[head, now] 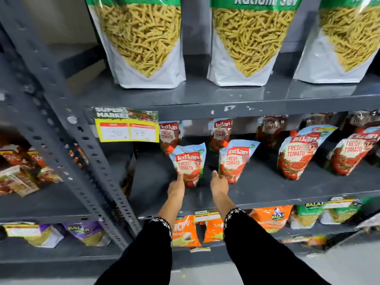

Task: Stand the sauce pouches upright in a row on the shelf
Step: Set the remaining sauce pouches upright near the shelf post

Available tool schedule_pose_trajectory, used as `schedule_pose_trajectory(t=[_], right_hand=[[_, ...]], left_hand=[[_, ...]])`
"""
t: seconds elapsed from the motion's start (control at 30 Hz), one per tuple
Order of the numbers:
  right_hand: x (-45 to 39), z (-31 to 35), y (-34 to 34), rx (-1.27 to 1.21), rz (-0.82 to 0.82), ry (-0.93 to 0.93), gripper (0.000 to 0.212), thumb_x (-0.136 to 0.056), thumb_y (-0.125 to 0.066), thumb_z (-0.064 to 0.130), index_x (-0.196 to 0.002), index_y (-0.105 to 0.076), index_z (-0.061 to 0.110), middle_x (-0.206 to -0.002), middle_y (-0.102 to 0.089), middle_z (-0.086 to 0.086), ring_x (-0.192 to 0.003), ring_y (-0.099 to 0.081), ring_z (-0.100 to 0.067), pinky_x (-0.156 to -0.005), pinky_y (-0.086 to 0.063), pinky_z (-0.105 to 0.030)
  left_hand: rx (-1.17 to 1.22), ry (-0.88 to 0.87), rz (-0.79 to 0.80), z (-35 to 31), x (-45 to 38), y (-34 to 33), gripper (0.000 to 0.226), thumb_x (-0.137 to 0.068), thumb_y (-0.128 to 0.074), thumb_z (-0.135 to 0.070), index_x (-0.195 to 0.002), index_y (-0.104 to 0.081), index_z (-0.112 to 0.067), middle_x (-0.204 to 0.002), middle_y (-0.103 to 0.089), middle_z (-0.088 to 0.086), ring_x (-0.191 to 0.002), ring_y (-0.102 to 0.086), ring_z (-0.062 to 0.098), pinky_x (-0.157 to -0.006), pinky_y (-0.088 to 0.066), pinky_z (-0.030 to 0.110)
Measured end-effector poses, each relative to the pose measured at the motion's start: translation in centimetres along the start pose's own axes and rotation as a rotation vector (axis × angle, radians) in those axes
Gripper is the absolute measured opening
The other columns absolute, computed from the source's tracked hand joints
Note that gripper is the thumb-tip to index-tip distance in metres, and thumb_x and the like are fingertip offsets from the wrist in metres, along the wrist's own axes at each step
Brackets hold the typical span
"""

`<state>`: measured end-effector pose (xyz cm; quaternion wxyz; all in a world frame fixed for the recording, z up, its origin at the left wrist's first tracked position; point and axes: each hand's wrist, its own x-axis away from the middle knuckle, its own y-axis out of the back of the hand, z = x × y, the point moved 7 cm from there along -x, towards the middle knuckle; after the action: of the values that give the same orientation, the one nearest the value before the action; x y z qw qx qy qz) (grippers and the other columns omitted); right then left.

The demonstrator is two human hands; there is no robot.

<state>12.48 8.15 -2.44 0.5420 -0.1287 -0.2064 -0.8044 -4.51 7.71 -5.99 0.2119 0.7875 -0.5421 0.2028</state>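
Note:
Two red-and-white tomato sauce pouches stand upright side by side on the grey middle shelf [267, 190]. My left hand [176, 187] grips the lower left corner of the left pouch [190, 161]. My right hand [219, 185] holds the bottom of the right pouch [236, 159]. Further right two more pouches [296, 153] [349, 155] stand at the front. Behind them a second row of pouches [170, 134] stands in shadow under the shelf above.
Big bags of sev [141, 42] stand on the upper shelf. A yellow price tag [127, 130] hangs from that shelf's edge. Orange snack packs [185, 229] fill the shelf below. A perforated grey upright [90, 161] borders the left side.

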Motion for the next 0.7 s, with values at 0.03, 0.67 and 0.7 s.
schedule_pose_trajectory(t=[0.03,0.67,0.7], right_hand=[[0.7,0.6,-1.7,-0.052,0.080,0.019,0.048,-0.098,-0.041,0.029,-0.136,-0.043,0.000,-0.140,-0.050,-0.020,-0.129,-0.046,-0.034,-0.107,-0.036,-0.038],[3.8,1.9,-10.6,-0.268,0.349,0.053,0.038,-0.098,-0.039,0.029,-0.129,-0.049,0.010,-0.132,-0.058,-0.018,-0.121,-0.056,-0.034,-0.104,-0.044,-0.051],[3.8,1.8,-11.0,-0.256,0.351,0.053,0.038,-0.099,-0.039,0.029,-0.130,-0.049,0.010,-0.132,-0.058,-0.018,-0.121,-0.056,-0.034,-0.106,-0.043,-0.052]], left_hand=[[0.029,-0.002,0.013,-0.4,-0.4,0.9,0.079,-0.083,-0.037,-0.068,-0.131,-0.050,-0.007,-0.132,-0.056,0.017,-0.112,-0.056,0.031,-0.104,-0.044,0.041],[0.231,-0.123,0.221,-5.4,2.0,6.1,0.067,-0.096,-0.015,-0.054,-0.138,-0.043,-0.010,-0.146,-0.045,0.013,-0.137,-0.039,0.025,-0.111,-0.030,0.035],[0.229,-0.125,0.213,-5.4,1.9,6.5,0.068,-0.096,-0.015,-0.055,-0.138,-0.043,-0.010,-0.146,-0.045,0.013,-0.137,-0.040,0.025,-0.111,-0.030,0.035]])
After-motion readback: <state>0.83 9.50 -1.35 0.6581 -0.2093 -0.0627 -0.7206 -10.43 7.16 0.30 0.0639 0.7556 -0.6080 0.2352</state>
